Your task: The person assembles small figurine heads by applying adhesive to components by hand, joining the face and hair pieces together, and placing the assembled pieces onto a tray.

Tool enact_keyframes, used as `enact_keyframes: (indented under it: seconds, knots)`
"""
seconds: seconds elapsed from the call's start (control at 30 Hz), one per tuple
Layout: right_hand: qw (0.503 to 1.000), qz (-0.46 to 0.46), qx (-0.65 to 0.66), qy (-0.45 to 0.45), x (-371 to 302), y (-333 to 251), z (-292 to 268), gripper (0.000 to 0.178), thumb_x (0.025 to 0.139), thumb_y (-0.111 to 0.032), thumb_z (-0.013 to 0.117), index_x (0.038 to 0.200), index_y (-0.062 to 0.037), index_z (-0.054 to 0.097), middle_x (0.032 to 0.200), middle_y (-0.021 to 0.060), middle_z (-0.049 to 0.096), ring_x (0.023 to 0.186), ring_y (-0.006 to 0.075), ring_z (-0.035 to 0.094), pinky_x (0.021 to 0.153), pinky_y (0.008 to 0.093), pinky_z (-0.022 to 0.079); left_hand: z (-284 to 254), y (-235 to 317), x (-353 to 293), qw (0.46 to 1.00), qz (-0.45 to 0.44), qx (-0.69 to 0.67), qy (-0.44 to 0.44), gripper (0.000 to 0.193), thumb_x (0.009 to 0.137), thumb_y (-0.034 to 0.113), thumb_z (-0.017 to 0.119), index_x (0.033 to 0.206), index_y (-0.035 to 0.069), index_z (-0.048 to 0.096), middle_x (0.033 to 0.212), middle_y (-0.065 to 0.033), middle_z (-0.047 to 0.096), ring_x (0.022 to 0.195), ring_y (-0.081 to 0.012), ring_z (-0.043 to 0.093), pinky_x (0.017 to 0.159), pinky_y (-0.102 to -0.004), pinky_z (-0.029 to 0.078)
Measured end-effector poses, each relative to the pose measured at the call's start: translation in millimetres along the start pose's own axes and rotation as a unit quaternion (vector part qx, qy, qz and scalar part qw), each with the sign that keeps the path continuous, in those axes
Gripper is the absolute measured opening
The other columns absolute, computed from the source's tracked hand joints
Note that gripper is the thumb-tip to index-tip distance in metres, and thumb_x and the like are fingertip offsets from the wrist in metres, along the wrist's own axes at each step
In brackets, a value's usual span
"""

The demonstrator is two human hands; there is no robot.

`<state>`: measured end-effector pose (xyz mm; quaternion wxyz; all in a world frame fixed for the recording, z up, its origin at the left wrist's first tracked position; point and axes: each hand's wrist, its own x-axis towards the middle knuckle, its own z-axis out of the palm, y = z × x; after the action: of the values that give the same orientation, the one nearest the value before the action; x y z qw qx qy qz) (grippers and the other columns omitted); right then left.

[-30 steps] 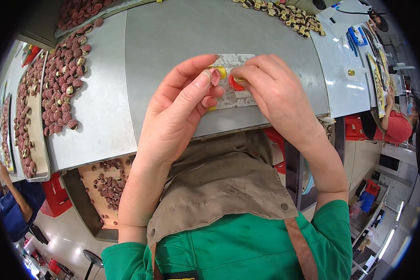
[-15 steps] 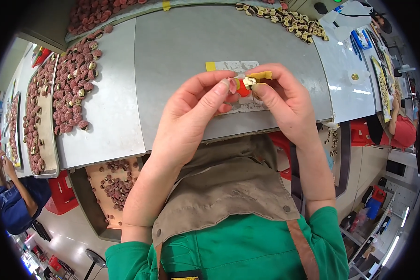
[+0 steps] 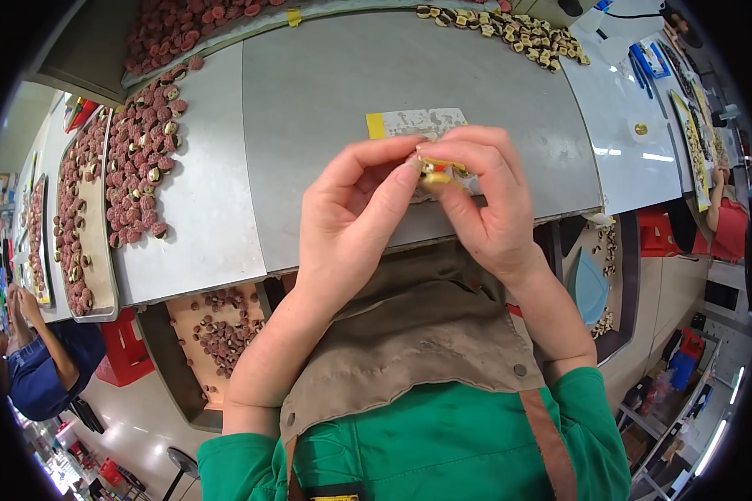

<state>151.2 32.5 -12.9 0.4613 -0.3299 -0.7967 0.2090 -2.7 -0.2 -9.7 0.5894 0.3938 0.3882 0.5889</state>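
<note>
Both my hands meet above the near middle of the grey table. My left hand (image 3: pixel 347 221) is closed in a pinch; half a second ago a small reddish piece showed in it, now mostly hidden by the fingers. My right hand (image 3: pixel 489 200) pinches a small cream-and-dark piece (image 3: pixel 427 168) against the left fingertips. Yellow wraps (image 3: pixel 440 159) show on the right index finger and thumb. Beneath the hands a white sheet (image 3: pixel 430 121) with a yellow end lies on the table, and something red shows through between the fingers.
Many reddish-and-dark pieces (image 3: pixel 142 167) lie at the left, more on a tray (image 3: pixel 100 284) beside them. Cream-and-dark pieces (image 3: pixel 518 37) spread along the far right. Open drawers (image 3: pixel 196 367) below the table edge hold similar pieces. Other people work left (image 3: pixel 46 359) and right (image 3: pixel 727 225).
My hands have drawn together, the right moving left and its fingers closing over the pieces. The reddish piece is now mostly hidden. The view has shifted slightly.
</note>
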Motion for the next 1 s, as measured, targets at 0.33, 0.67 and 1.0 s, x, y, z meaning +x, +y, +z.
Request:
enact_keyframes:
  seconds: [0.33, 0.67, 1.0]
  knots:
    - [0.999, -0.033, -0.008, -0.016, -10, 19, -5, 0.034, 0.066, -0.002, 0.075, 0.097, -0.0067, 0.061, 0.097, 0.0066, 0.057, 0.085, 0.0207, 0.057, 0.074, 0.0306, 0.050, 11, -11, -4, 0.994, 0.037, 0.095, -0.028, 0.050, 0.083, 0.002, 0.063, 0.127, 0.000, 0.040, 0.101, -0.0089, 0.060, 0.093, -0.0123, 0.059, 0.083, -0.0251, 0.049]
    - [0.996, -0.065, -0.059, 0.016, -9, 21, -6, 0.035, 0.063, 0.000, 0.074, 0.094, -0.0061, 0.059, 0.092, 0.0072, 0.058, 0.083, 0.0233, 0.057, 0.071, 0.0316, 0.049, 14, -17, 1, 0.990, 0.045, 0.127, -0.041, 0.038, 0.084, -0.001, 0.061, 0.119, 0.000, 0.046, 0.103, -0.0073, 0.059, 0.093, -0.0110, 0.058, 0.082, -0.0240, 0.048]
    - [0.975, 0.085, -0.206, -0.027, 11, 64, -103, 0.033, 0.080, -0.009, 0.064, 0.112, -0.0046, 0.057, 0.107, 0.0122, 0.057, 0.096, 0.0271, 0.057, 0.083, 0.0338, 0.046, -252, 127, 37, 0.767, 0.185, 0.533, 0.306, 0.033, 0.094, 0.028, 0.056, 0.115, 0.003, 0.058, 0.100, -0.0051, 0.061, 0.084, -0.0107, 0.057, 0.077, -0.0233, 0.046]
